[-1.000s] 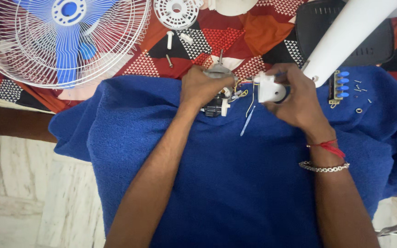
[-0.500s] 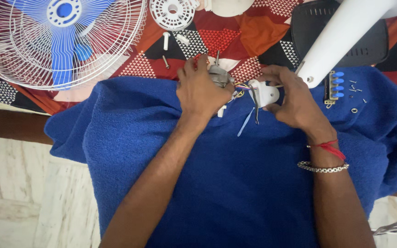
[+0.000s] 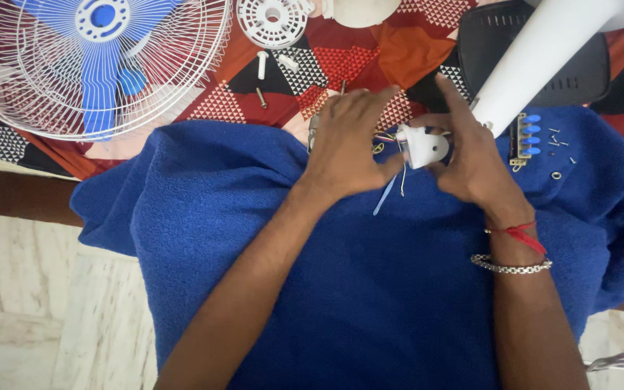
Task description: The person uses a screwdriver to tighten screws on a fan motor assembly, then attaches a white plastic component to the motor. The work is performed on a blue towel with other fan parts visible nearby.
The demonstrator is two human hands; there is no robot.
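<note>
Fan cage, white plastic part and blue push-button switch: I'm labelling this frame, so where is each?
Fan cage (image 3: 52, 101), head view, on its wire grille.
White plastic part (image 3: 422, 146), head view, on its rounded face.
Blue push-button switch (image 3: 527, 135), head view, on the buttons.

1. A thick blue towel (image 3: 370, 289) of soft, matt, nubbly cloth.
2. Beneath it, a printed cloth (image 3: 370, 54) in red, orange and black, flat-woven and smooth.
3. A small white housing (image 3: 424, 146) of smooth, slightly glossy plastic, held between the left hand (image 3: 348, 144) and right hand (image 3: 471, 155).
4. A white tube (image 3: 543, 58), glossy and smooth.
5. A fan guard (image 3: 182, 79) of thin white-coated wire, with shiny blue plastic blades (image 3: 99, 50).
6. A silvery metal chain bracelet (image 3: 510, 267) and a red thread (image 3: 521, 235) on the right wrist.
7. A polished, pale stone floor (image 3: 37, 310).
</note>
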